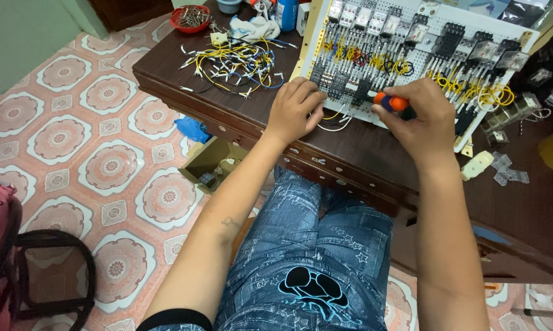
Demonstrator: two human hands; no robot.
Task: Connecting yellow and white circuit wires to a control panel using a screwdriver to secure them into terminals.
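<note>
Right hand (419, 116): fingers grip screwdriver (391, 102), shaft pointing left | left hand (296, 108): fingers curled, pressing wiring board (374, 37), just beside tip.

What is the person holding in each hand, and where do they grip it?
The right hand grips a screwdriver by its orange handle. The left hand rests on the white wiring panel; whether it pinches a wire cannot be told.

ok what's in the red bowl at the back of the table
The red bowl holds a heap of small metal pieces, likely screws or nails; too small to tell which. The heap covers the bowl's bottom, and anything lying under it is hidden.
</note>
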